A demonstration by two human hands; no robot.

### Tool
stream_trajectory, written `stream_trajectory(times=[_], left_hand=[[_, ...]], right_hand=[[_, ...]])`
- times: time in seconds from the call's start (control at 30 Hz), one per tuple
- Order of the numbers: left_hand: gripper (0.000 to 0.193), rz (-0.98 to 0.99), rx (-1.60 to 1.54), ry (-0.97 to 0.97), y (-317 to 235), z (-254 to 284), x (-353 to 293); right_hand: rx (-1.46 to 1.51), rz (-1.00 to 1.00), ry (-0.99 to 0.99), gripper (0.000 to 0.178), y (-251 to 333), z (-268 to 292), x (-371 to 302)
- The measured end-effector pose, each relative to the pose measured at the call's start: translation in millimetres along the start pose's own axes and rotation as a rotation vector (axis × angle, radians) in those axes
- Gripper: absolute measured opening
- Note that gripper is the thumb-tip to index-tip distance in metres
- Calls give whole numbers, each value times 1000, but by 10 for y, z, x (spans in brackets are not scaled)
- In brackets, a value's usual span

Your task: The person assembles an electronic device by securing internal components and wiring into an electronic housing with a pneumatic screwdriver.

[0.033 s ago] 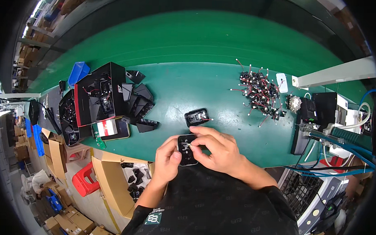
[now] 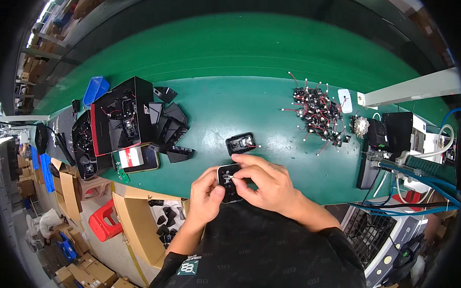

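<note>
My left hand [image 2: 204, 199] is closed around the side of a small black rectangular housing [image 2: 230, 193] with rounded corners, held close to my body at the table's near edge. Silvery metal parts show on the face of this housing. Thumb and forefinger of my right hand [image 2: 269, 185] are pinched over its middle, on a small pale piece mostly hidden by the fingertips. Just beyond my right hand, a second black housing [image 2: 234, 146] lies open side up, with silvery parts inside and a short red wire with a white connector at its right.
A heap of black parts with red wires [image 2: 318, 114] lies right of centre, beside a pile of small silvery parts [image 2: 360, 126]. At left stand a black box [image 2: 147, 108], loose black shells [image 2: 175, 131] and a blue bin [image 2: 95, 90]. Cables and equipment [image 2: 417, 166] crowd the right edge.
</note>
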State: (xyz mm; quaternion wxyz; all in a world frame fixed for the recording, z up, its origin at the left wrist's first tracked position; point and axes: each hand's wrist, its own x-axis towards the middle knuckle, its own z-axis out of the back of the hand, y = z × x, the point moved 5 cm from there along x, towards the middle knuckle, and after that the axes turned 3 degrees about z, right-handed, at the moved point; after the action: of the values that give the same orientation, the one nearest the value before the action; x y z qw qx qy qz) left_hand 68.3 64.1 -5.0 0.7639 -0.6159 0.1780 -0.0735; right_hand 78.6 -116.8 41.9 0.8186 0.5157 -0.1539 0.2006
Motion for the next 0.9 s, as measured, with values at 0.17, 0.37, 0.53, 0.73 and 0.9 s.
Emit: stream_trajectory(times=[0.17,0.37,0.53,0.73,0.9], left_hand=[[78,-8,-139,-61,-166,-162,-15],[98,-219,558,-149,-351,-208,15],[84,-332,647,-179,-433,-189,31],[76,-392,688,-217,-442,-197,15],[74,-428,722,-230,-442,-221,6]], right_hand=[[44,-91,35,14,-36,8,8],[2,-155,61,13,-49,53,7],[-109,-135,60,13,-2,123,43],[-169,-110,130,10,13,95,72],[-181,-131,157,10,16,82,100]])
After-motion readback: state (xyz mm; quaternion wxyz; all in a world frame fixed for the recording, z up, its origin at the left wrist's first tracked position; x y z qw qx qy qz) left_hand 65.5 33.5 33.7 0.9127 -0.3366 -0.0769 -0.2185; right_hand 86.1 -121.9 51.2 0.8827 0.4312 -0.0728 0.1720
